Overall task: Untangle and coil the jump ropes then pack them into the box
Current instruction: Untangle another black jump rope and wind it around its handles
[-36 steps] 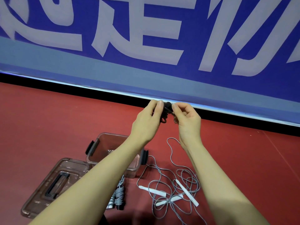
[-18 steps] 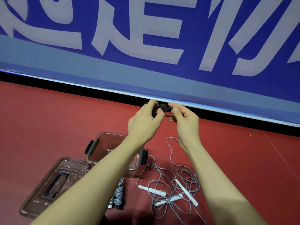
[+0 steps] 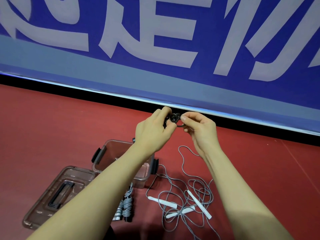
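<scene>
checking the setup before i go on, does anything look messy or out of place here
Yes: the grey jump ropes lie in a loose tangle on the red floor, white handles crossing, right of the open box. Both hands, left and right, pinch a dark knotted rope. The lid lies beside the box.

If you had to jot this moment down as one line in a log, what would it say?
left hand: grips dark rope knot | right hand: pinches same knot | box: open | lid: off | grey ropes: tangled on floor

Clear tinted plastic box [image 3: 102, 154] sits on matt red floor [image 3: 52, 122].
</scene>
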Demonstrator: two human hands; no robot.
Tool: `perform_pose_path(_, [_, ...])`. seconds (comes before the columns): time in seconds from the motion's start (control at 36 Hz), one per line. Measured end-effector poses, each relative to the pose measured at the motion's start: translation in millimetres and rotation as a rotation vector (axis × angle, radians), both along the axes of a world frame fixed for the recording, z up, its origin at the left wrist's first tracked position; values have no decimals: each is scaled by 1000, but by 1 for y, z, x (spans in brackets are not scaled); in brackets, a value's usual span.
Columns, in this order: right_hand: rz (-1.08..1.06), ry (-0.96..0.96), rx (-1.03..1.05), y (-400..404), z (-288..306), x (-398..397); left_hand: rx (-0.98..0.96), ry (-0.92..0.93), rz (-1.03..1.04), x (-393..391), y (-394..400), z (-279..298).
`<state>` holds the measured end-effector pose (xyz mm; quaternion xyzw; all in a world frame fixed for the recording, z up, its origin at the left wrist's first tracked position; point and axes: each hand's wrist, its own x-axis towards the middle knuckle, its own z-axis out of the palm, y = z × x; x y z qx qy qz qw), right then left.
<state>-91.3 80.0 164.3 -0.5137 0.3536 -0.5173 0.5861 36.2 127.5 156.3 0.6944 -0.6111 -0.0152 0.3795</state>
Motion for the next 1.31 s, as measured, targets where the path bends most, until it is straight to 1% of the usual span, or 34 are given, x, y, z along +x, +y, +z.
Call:
perform_pose_path(0.22, [12,137,-41,-1,2,0,-65,-185,-4,5,-1,-4])
perform_pose_path(0.36, [48,218,-96,-1,1,-1,-110,-236,-25,8,-3,-7])
perform_pose_path(0.47, [94,333,-193,2,1,-2,-121,-225,-59,12,0,-6])
perform_pose_path(0.61, [114,369,-251,4,4,-3,-91,-177,-81,13,5,-1])
perform_pose_path(0.75, [141,373,-249,5,5,-4,-5,-76,-100,11,6,1])
perform_pose_path(0.97, [101,402,-259,4,-3,-1,152,62,4,7,-1,4])
perform_pose_path(1.17, [116,404,-268,7,-2,2,121,114,21,6,1,5])
perform_pose_path(1.31, [26,467,-384,7,-2,3,121,118,-19,3,6,9])
